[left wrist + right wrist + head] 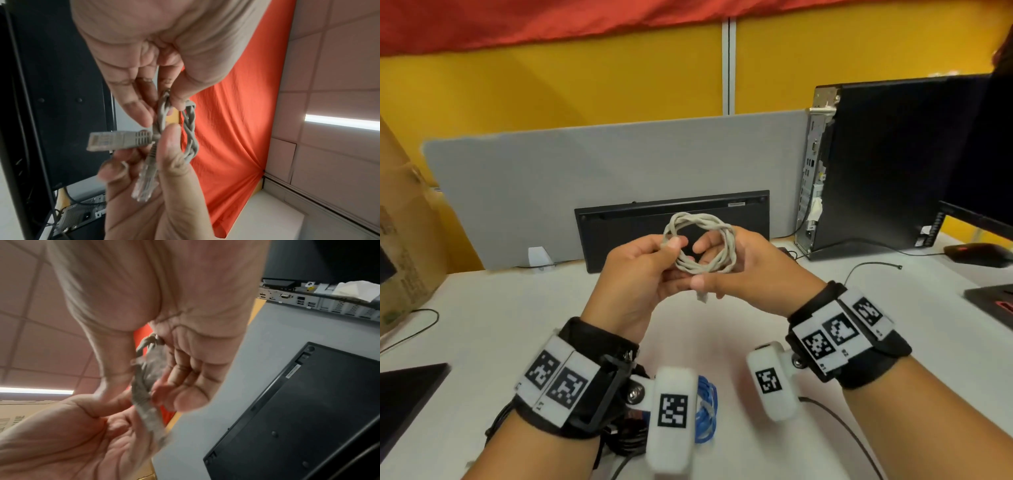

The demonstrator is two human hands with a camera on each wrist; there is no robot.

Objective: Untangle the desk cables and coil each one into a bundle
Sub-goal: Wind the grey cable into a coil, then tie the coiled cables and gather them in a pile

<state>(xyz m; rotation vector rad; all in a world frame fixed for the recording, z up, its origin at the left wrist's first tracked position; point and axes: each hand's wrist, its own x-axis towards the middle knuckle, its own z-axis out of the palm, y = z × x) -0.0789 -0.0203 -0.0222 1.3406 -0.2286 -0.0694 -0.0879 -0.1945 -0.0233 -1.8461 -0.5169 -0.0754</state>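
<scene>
Both hands [635, 274] [739, 270] grip grey cable coil [700, 246] — raised.

Both forearms are bare, each wrist wrapped in a black strap [873, 371] carrying white tags with black square-coded markers [839, 330] — and a white, rounded camera pod [671, 416], marker-tagged too, bolted on by a metal screw.

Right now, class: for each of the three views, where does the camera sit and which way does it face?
Head: looks forward and down at left hand, right hand, grey cable coil.
Left wrist: along the palm, upward; both hands, plugs.
Right wrist: along the palm; both hands, keyboard.
Shared: the coil.
</scene>
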